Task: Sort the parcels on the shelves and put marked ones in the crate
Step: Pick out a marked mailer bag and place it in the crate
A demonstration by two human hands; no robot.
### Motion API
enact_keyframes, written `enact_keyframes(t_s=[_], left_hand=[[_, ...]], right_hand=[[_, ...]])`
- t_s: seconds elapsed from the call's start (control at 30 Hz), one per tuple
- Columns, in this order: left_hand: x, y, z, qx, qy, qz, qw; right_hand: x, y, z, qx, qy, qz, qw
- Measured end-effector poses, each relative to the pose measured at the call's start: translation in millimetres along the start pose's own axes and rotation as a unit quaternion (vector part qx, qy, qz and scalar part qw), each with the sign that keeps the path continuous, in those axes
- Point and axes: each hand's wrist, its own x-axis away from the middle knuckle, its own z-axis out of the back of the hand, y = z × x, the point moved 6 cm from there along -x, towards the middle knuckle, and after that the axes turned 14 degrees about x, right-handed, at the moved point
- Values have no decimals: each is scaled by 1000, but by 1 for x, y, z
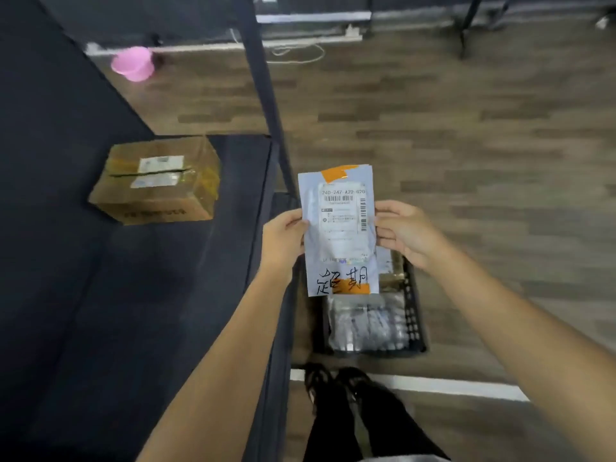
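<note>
- Above the black crate (415,315), which stands on the floor just beside the shelf (166,295), a flat grey parcel (338,243) is held upright with its printed face toward the camera.
- The left hand (285,235) pinches the parcel's left edge and the right hand (405,233) pinches its right edge, so both are closed on it and neither is free.
- The step in hand looks like checking the parcel; since it bears a mark, it belongs in the crate.
- To do that well, lower it flat over the bagged parcels (366,325) already inside and release both edges together, close to the pile (a thin, limp bag let go from high up may drift or catch on the crate wall).
- The white label (343,208) reads "240-247-A22-020" above a barcode; the smaller print is too blurred to read.
- Black marker characters (343,280) near the lower edge appear to read "超期".
- Orange tape (336,173) crosses the top edge, with another strip at the bottom.
- A cardboard box (156,181) on the shelf carries a white label and dark side print, neither legible.
</note>
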Motion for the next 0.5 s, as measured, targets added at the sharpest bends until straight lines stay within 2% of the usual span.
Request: enact_keyframes(t_s=[0.17,0.33,0.5], left_hand=[[-32,-86,-28,-52,-59,65,995],[-69,-199,-40,-63,-75,164,982],[-100,-351,-52,-62,-79,281,954]], right_hand=[[-22,99,17,-21,76,-94,992],[-69,206,29,-2,124,-151,981],[-120,319,24,-15,67,-177,982]])
